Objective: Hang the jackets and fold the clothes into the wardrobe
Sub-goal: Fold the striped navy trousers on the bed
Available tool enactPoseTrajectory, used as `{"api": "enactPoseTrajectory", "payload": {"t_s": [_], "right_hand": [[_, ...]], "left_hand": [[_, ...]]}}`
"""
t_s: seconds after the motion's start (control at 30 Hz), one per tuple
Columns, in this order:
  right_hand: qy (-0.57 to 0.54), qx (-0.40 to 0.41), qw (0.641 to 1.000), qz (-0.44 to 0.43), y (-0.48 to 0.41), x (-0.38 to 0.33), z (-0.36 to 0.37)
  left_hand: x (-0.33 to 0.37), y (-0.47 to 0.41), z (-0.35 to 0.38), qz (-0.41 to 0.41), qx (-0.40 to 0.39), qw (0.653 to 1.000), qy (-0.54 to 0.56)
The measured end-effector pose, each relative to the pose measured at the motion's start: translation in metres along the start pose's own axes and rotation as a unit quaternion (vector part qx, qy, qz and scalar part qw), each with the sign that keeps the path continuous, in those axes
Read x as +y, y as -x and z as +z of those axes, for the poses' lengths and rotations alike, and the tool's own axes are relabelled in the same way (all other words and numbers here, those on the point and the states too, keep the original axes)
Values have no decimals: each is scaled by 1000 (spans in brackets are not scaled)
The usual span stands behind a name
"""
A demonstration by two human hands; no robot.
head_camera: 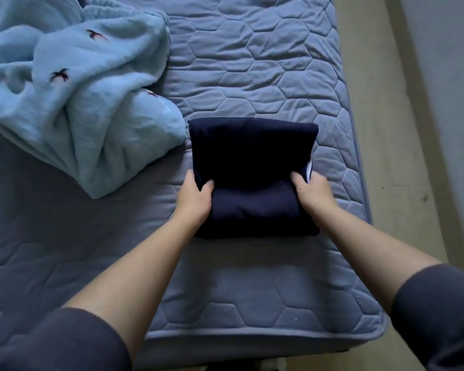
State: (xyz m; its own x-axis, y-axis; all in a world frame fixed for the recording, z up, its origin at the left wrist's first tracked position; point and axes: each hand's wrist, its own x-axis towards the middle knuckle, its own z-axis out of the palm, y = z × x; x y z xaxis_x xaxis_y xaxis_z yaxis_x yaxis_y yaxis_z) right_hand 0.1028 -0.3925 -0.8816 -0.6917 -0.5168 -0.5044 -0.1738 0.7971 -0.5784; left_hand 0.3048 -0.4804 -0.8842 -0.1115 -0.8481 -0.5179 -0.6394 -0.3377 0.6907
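While a dark navy garment (252,156) lies folded into a thick square near the right edge of the bed (252,62), a person leans over it from the near end, as the head camera shows. The left hand (196,194) is clamped on the garment's left edge, thumb on top and the other fingers tucked out of sight under the cloth. The right hand (312,191) pinches the opposite edge the same way, just beside a small white label (310,170) peeking from the fold. Both grips sit about halfway along the bundle, where one layer overlaps the other. A crumpled pale blue blanket (78,103) with dark bird shapes lies to the left (whether its corner touches the garment, I cannot tell). No wardrobe shows in this view.

The step in hand looks like the last fold, or the lift that follows it. To do it well, the two hands should move together and level, so the layers do not slide apart. Soft cloth held only at its edges will likely sag in the middle, so fingers pushed further underneath would help. Tucking the label in first would leave a neater bundle.
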Motion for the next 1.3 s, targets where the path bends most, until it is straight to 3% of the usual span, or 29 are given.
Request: {"api": "enactPoseTrajectory", "payload": {"t_s": [0.1, 0.13, 0.2, 0.27, 0.3, 0.4, 0.57, 0.67, 0.73, 0.8, 0.87, 0.93, 1.03, 1.13, 1.3], "right_hand": [[64, 73, 995, -23, 12, -6, -13], [110, 124, 983, -79, 18, -10, -17], [181, 187, 936, -235, 30, -22, -16], [242, 132, 900, -337, 33, -33, -2], [283, 82, 887, -356, 30, -35, 8], [402, -2, 850, -341, 5, -24, 37], [401, 38, 848, -344, -24, 3, 66], [403, 22, 849, -340, -24, -2, 63], [401, 10, 854, -333, -20, -6, 57], [385, -2, 872, -301, -11, -9, 47], [326, 10, 917, -230, 0, -8, 35], [215, 45, 967, -131, 11, -7, 24], [49, 64, 997, -2, 15, -6, 13], [-32, -21, 995, 97, 7, -4, 3], [-183, -175, 957, 139, -4, -6, -22]], "left_hand": [[15, 10, -4, -9, 95, 992, -85], [20, 14, -7, 59, 138, 979, -139], [30, 19, -9, 256, 173, 914, -263], [36, 13, -2, 390, 107, 843, -354], [37, 7, 3, 413, 59, 822, -387], [19, -22, 15, 382, -20, 797, -467], [-9, -52, 33, 389, -12, 788, -477], [-6, -51, 32, 403, -7, 788, -465], [-1, -45, 26, 377, 2, 812, -446], [2, -33, 20, 295, 16, 883, -364], [6, -22, 14, 187, 37, 963, -193], [12, -18, 6, 86, 53, 994, -30], [15, -22, -1, -88, -17, 994, 68], [13, -22, -8, -188, -135, 966, 112], [20, -25, -19, -159, -213, 950, 164]]}}
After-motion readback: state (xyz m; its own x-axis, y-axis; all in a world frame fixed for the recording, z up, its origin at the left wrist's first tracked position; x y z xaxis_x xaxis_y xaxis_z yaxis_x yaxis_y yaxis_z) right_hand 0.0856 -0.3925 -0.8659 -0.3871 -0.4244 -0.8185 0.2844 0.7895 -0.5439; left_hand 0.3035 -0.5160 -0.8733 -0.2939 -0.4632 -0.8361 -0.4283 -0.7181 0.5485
